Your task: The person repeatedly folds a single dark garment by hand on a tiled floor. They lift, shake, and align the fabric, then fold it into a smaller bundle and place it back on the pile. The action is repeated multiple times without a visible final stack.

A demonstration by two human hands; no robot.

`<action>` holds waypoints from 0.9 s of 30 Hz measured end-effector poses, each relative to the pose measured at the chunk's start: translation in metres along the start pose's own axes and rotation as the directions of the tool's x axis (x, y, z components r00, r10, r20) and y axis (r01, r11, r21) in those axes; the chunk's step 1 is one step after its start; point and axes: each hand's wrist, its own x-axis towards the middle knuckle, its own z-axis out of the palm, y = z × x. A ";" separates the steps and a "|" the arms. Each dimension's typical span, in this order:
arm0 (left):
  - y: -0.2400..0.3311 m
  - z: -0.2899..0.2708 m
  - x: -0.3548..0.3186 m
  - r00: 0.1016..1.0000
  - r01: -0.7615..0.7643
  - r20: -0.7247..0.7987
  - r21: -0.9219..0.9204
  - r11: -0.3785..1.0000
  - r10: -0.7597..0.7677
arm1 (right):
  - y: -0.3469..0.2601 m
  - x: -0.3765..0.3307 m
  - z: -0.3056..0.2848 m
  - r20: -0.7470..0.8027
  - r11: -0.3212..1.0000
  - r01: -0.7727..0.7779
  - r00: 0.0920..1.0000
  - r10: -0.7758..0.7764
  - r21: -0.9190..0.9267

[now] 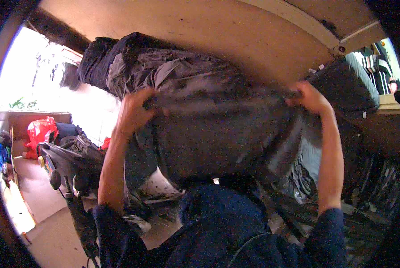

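A dark grey garment is stretched between my two hands and hangs down in front of me. Its kind is not clear, and it is partly blurred. My left hand is closed on its upper left part, fingers curled into the cloth. At the upper right corner my right hand pinches the fabric, slightly smeared by motion. Just beyond it lies crumpled grey-brown cloth on the tan tabletop. Black cloth bunches at that heap's left end.
Dark folded clothes are stacked on the right of the table. Below them are clear plastic-wrapped items. At the left stands a black motor scooter, with a red plastic bag behind it.
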 end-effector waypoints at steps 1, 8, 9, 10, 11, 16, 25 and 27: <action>-0.025 0.013 0.029 1.000 -0.027 -0.015 0.037 0.999 0.028 | 0.013 0.051 0.008 -0.001 0.997 -0.075 0.997 0.075 -0.020; -0.089 0.175 0.056 0.893 0.230 -0.432 0.200 0.952 -0.125 | 0.035 0.109 0.187 -0.637 0.931 0.137 0.762 0.119 0.338; -0.088 0.211 0.044 0.955 0.160 -0.288 0.297 0.941 -0.072 | 0.028 0.087 0.224 -0.630 0.944 0.155 0.774 0.066 0.290; -0.098 0.235 0.034 0.987 0.088 -0.160 0.372 0.924 -0.030 | 0.035 0.047 0.254 -0.421 0.948 0.128 0.907 0.006 0.290; -0.118 0.245 0.027 0.994 0.096 -0.079 0.353 0.931 -0.073 | 0.043 0.003 0.284 -0.400 0.994 0.084 0.915 -0.050 0.067; -0.173 0.271 0.010 0.980 0.183 -0.130 0.316 0.931 -0.149 | 0.187 -0.189 0.342 -0.288 0.712 -0.621 0.653 0.701 0.327; 0.179 0.451 0.007 0.991 0.132 0.040 -0.022 0.991 -0.131 | 0.342 -0.312 0.307 -0.173 0.470 -0.881 0.455 0.873 0.058; 0.256 0.490 0.012 0.958 0.050 0.285 -0.279 0.959 0.033 | 0.359 -0.328 0.290 -0.118 0.551 -0.826 0.540 0.834 0.116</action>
